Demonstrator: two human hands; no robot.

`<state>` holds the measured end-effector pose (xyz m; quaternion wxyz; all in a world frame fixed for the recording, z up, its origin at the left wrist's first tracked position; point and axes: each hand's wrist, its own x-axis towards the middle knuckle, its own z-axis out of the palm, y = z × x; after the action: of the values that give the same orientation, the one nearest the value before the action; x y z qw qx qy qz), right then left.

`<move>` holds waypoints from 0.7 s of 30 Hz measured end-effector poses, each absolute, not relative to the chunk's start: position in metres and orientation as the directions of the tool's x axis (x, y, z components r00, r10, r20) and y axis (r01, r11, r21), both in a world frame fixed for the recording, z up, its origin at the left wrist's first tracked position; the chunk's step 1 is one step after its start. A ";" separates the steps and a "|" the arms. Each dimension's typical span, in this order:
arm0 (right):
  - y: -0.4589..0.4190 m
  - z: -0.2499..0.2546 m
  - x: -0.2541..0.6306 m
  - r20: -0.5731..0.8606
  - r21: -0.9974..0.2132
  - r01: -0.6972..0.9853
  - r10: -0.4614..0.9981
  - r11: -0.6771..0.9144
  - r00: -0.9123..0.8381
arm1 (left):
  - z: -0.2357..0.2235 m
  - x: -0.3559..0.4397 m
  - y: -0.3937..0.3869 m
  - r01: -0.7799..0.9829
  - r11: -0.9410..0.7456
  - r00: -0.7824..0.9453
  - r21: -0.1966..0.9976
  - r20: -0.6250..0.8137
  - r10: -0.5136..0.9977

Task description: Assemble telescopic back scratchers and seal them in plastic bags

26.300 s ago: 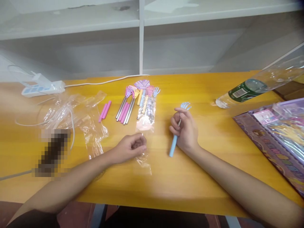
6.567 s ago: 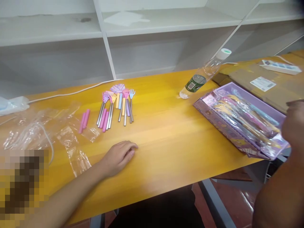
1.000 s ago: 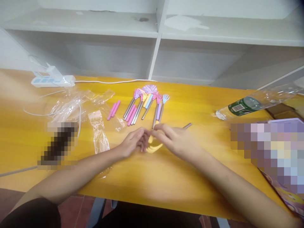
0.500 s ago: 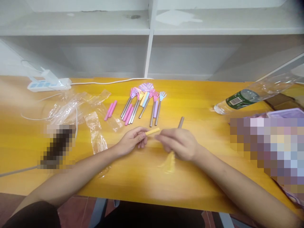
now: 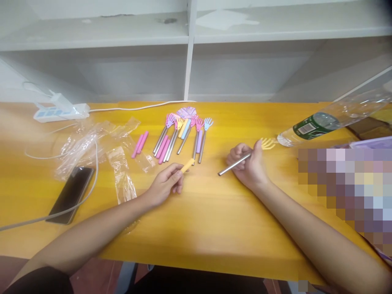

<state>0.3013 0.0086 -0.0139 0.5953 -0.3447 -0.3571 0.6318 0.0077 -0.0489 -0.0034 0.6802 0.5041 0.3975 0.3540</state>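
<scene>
My left hand (image 5: 168,181) is closed on a yellow tube-shaped handle grip (image 5: 187,165), which points up and to the right. In my right hand (image 5: 249,167) is a back scratcher with a metal rod (image 5: 231,166); its yellow claw head (image 5: 267,143) sticks out past the thumb. The rod's bare end faces left, apart from the yellow grip. Beyond my left hand lie several back scratchers (image 5: 202,141) with pink, purple, yellow and blue claw heads. Pink grips (image 5: 162,149), a purple grip (image 5: 199,142) and a blue grip (image 5: 185,130) lie among them.
Two pink grips (image 5: 140,144) lie beside clear plastic wrappers (image 5: 122,175). At the left are a phone (image 5: 72,196), a cable and a white power strip (image 5: 61,113). A plastic bottle (image 5: 315,126) lies at the right, near a blurred-out package. Shelving stands behind the table.
My right hand has moved up and right and turned the back scratcher, so its claw head now points right instead of down. My left hand has shifted slightly left, still holding the yellow grip.
</scene>
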 end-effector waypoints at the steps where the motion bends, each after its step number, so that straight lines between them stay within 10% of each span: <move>1: 0.009 -0.015 0.300 -0.019 -0.849 -0.526 0.998 -0.050 -0.065 | -0.004 0.007 -0.048 -0.085 0.244 0.429 0.966 -0.186 0.884; 21: 0.006 -0.021 0.299 -0.035 -0.884 -0.464 0.997 -0.061 -0.063 | -0.004 0.002 -0.048 0.006 0.245 0.520 0.970 -0.212 0.828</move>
<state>0.2991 0.0060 -0.0206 0.5794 -0.3643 -0.3660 0.6306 0.0017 -0.0482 -0.0036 0.6868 0.5368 0.3882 0.2990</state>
